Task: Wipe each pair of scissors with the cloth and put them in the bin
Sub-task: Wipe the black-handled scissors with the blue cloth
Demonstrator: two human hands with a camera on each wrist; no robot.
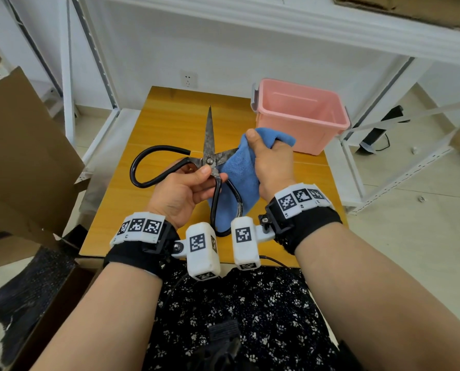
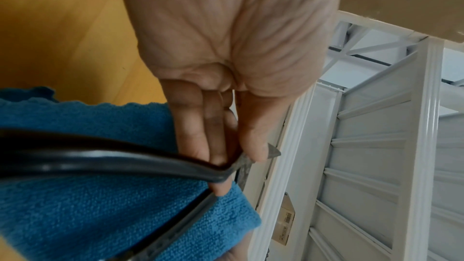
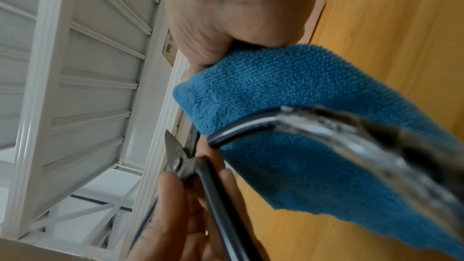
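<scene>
Large scissors (image 1: 209,137) with rusty blades and black loop handles are held spread open above the wooden table (image 1: 164,116). My left hand (image 1: 210,174) pinches them just below the pivot, thumb on top. My right hand (image 1: 269,162) grips the blue cloth (image 1: 239,170), bunched over the right-hand blade, which is mostly hidden. The other blade points away from me, bare. The empty pink bin (image 1: 312,137) stands at the table's far right. The left wrist view shows the left hand (image 2: 226,146) on a black handle (image 2: 113,158). The right wrist view shows the right hand (image 3: 226,17) clutching the cloth (image 3: 288,86).
A big cardboard box (image 1: 22,156) stands close on the left of the table. White metal shelving (image 1: 384,156) runs along the right side and behind. A wall socket (image 1: 188,79) sits behind the table's far edge.
</scene>
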